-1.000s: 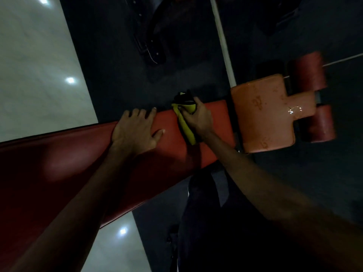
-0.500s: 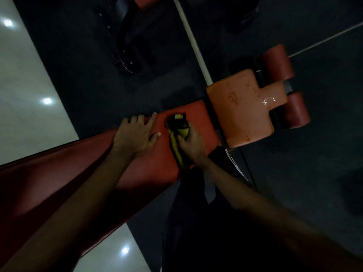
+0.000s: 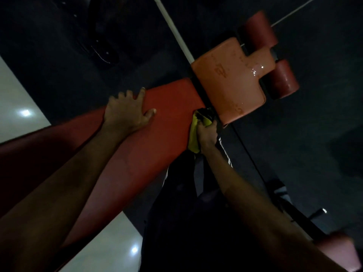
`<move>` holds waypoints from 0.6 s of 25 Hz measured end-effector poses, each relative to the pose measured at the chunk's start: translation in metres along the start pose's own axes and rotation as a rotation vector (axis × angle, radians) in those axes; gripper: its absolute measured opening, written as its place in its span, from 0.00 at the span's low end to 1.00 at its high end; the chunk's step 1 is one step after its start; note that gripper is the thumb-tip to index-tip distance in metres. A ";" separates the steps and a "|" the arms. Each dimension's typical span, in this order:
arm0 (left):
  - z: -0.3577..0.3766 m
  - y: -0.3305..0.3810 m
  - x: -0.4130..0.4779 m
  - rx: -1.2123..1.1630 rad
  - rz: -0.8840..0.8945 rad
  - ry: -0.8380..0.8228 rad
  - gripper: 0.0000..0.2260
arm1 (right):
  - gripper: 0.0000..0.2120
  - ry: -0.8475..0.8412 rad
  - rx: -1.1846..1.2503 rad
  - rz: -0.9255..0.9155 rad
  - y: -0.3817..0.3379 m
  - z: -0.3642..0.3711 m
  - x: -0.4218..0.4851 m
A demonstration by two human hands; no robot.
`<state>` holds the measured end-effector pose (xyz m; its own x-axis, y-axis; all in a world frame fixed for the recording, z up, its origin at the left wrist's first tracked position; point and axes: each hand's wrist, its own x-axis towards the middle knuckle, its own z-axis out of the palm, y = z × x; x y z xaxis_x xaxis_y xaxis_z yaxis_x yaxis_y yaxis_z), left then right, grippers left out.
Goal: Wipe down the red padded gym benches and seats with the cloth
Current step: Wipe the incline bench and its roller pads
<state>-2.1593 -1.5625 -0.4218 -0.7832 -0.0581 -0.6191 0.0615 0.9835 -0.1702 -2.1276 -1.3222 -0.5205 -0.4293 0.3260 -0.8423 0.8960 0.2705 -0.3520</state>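
Centre frame: my left hand [image 3: 127, 110] lies flat, fingers spread wide, on the red bench [image 3: 170, 107], which runs from lower left toward centre. Just right of centre: my right hand [image 3: 207, 134] grips the yellow cloth [image 3: 193, 138], pressed to the bench's near-right edge where it meets the seat [image 3: 229, 85]. Upper right: the paler seat, glossy on its narrow end, with two dark red rollers [image 3: 284, 79] beside it. Left edge: pale floor [image 3: 17, 99] with light spots.
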 end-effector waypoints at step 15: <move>-0.001 0.020 0.037 -0.035 -0.022 -0.027 0.38 | 0.32 -0.074 -0.258 -0.196 -0.063 0.016 0.051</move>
<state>-2.1873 -1.5449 -0.4477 -0.7668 -0.0842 -0.6363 0.0220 0.9873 -0.1573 -2.2038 -1.3376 -0.5477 -0.5727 0.1813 -0.7995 0.7351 0.5451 -0.4030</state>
